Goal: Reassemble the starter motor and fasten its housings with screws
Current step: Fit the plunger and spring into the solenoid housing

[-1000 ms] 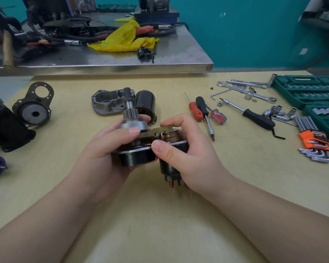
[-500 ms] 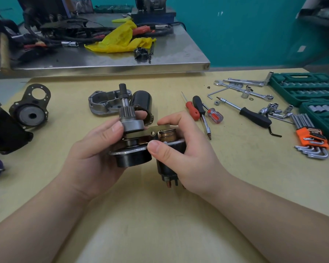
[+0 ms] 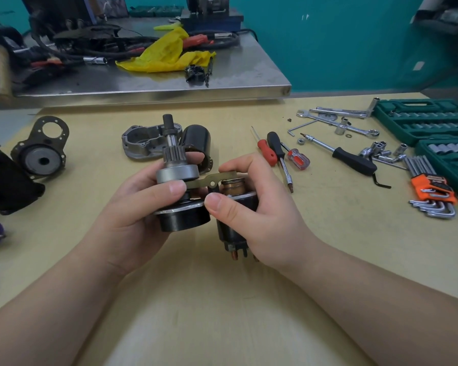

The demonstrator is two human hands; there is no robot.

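Left hand [image 3: 132, 215] grips black-and-silver pinion shaft assy [image 3: 179, 178]; right hand [image 3: 259, 215] clamps black cylindrical solenoid [image 3: 233, 228], mid-scene above tan surface [image 3: 196, 299]. Risk: flat metal fork lever [image 3: 209, 180] betw. them slips off if halves separate.

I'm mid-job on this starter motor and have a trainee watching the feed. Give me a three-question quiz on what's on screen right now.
1. True or false: the grey housing is already fitted over the pinion shaft.
2. Which part does the right hand grip? A) the solenoid B) the red screwdriver C) the orange hex key set
3. Fill in: the flat lever spans from below the pinion gear across to the top of the ____.

Key
1. False: it lies on the table behind the hands.
2. A. The left hand holds the pinion-side black body.
3. solenoid
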